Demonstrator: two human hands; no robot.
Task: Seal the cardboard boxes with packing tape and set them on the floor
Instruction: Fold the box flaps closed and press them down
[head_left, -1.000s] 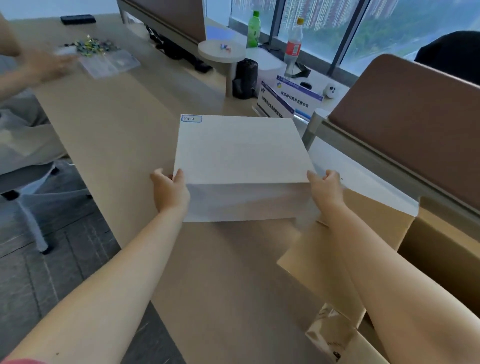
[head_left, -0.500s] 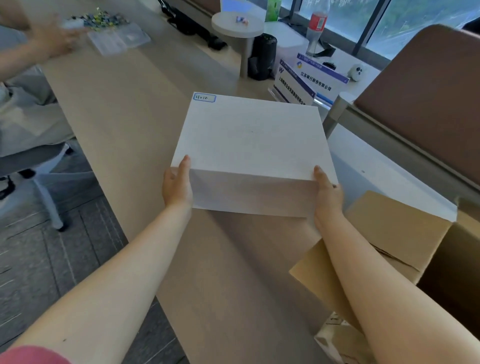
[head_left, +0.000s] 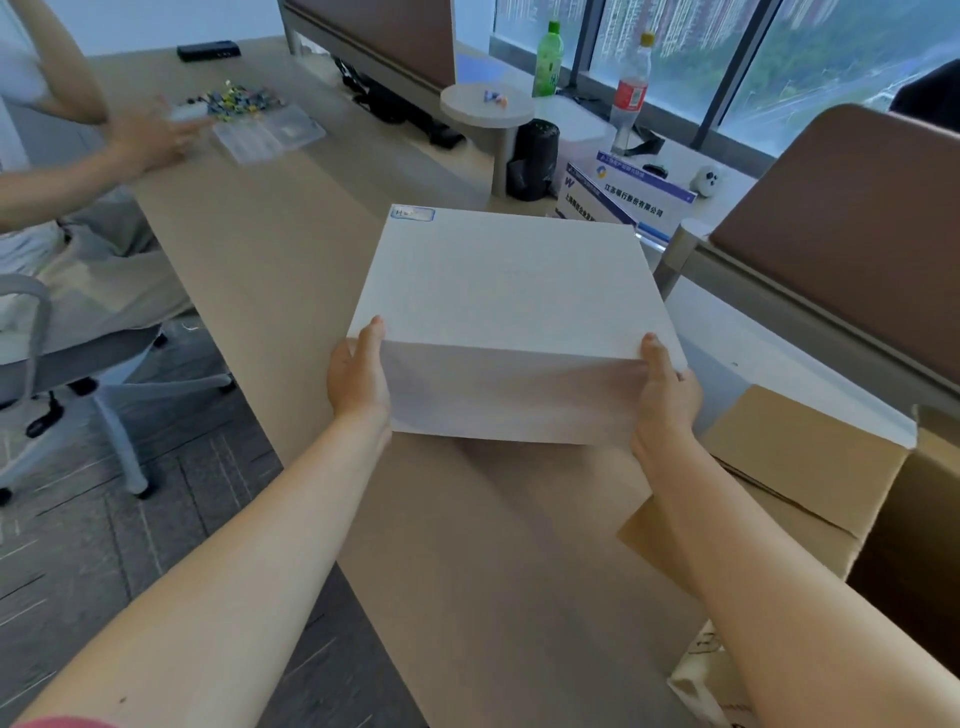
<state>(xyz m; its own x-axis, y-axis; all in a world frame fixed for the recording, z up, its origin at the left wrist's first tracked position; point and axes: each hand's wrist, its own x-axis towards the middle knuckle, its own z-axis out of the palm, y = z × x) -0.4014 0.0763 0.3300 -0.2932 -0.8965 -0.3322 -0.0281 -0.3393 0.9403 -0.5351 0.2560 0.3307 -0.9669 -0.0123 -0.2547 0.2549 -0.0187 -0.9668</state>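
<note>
A closed white cardboard box (head_left: 509, 301) with a small blue-edged label at its far left corner is held over the wooden table (head_left: 291, 260). Its near edge is tipped up off the surface. My left hand (head_left: 358, 376) grips the near left corner, thumb on top. My right hand (head_left: 665, 400) grips the near right corner the same way. An open brown cardboard box (head_left: 800, 467) with a raised flap stands at the right. No tape roll is in view.
Another person sits at the left on an office chair (head_left: 62, 364), a hand by small beads and a clear tray (head_left: 270, 135). Behind the white box stand a black cylinder (head_left: 535, 158), printed sign cards (head_left: 623, 197) and two bottles (head_left: 548, 60). Brown dividers (head_left: 852, 249) border the right. Grey floor lies at the lower left.
The white box has come nearer to me and its near edge has lifted off the table. Both hands slid from its sides to the near corners. The other person's hand moved.
</note>
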